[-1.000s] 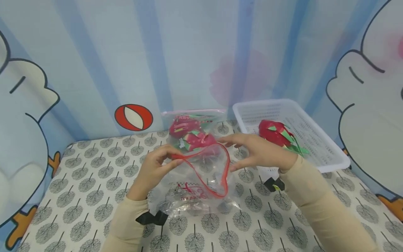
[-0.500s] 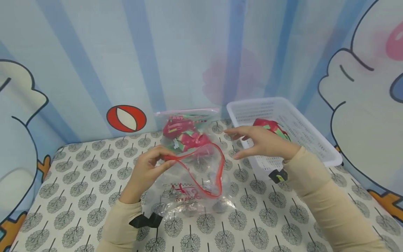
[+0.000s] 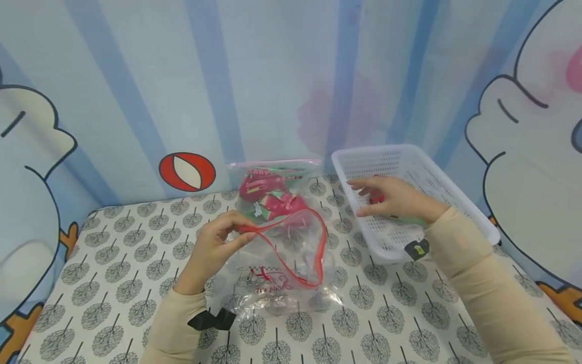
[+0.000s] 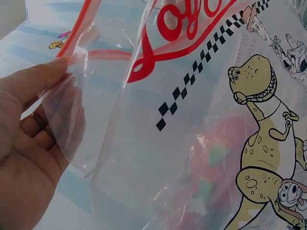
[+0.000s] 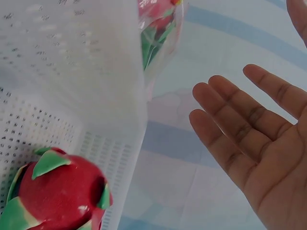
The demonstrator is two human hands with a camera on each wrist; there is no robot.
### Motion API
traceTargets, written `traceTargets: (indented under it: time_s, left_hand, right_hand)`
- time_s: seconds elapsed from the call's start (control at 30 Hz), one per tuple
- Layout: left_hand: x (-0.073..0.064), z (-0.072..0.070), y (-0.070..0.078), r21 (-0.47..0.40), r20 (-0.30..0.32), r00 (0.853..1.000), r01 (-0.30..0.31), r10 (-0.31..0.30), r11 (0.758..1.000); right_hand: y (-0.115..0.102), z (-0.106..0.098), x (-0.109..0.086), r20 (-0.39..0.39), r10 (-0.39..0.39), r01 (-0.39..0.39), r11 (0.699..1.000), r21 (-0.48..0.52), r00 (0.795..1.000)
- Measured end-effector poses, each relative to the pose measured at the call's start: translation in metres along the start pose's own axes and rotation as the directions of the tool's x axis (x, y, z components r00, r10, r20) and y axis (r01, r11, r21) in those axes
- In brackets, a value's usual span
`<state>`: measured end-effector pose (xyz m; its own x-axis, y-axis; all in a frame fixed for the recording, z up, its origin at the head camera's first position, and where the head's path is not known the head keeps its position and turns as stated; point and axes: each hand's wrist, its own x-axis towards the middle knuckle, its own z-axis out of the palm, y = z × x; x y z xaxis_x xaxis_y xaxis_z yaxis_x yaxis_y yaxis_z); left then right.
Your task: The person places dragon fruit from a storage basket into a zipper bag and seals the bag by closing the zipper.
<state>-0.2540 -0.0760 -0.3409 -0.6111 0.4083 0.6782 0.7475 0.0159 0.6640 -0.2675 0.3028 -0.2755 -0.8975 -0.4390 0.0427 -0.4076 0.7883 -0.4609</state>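
My left hand [image 3: 218,247] pinches the edge of a clear plastic zip bag [image 3: 273,298] with a red zip strip. The bag's mouth gapes in a loop, and red lettering shows on its front. In the left wrist view, a printed dinosaur [image 4: 264,143] decorates the see-through film. Over the near left part of a white basket [image 3: 470,207], my right hand [image 3: 400,199] has its fingers extended and holds nothing. Below it lies a red dragon fruit [image 5: 67,191] with green scales, mostly hidden by the hand in the head view.
Behind the held bag, a second clear bag with a pink zip strip [image 3: 277,164] contains red dragon fruit [image 3: 284,203]. A tree-patterned cloth [image 3: 136,263] covers the table. At the back hangs a blue striped cloth [image 3: 273,81] with cartoon figures.
My right hand has left the bag's mouth and moved right, over the basket and the dragon fruit. My left hand keeps its pinch on the bag. The head view shifted slightly.
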Motion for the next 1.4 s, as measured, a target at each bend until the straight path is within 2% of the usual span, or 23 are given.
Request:
traceTargets:
  time_s: [0.2,0.43,0.8,1.0,1.4]
  left_hand:
    - [0.001,0.0,0.001,0.005,0.002,1.0,-0.01,0.01,1.0]
    - [0.0,0.001,0.002,0.0,0.003,1.0,-0.007,0.007,1.0]
    - [0.0,0.0,0.001,0.006,-0.005,0.999,-0.04,0.04,0.999]
    - [0.001,0.0,0.002,0.001,-0.003,0.999,-0.047,0.047,0.999]
    - [0.0,0.0,0.004,0.049,-0.004,0.999,-0.035,0.035,0.998]
  right_hand:
    - [0.014,-0.005,-0.001,0.028,0.046,-0.047,0.998,0.043,0.999]
    - [0.026,-0.009,-0.004,0.03,0.051,-0.052,0.998,0.041,0.998]
    - [0.051,-0.013,-0.004,0.025,0.058,-0.059,0.997,0.04,0.998]
    - [0.063,-0.019,-0.004,0.028,0.111,-0.112,0.993,0.035,0.993]
    - [0.083,-0.03,0.002,0.034,0.23,-0.23,0.973,-0.014,0.973]
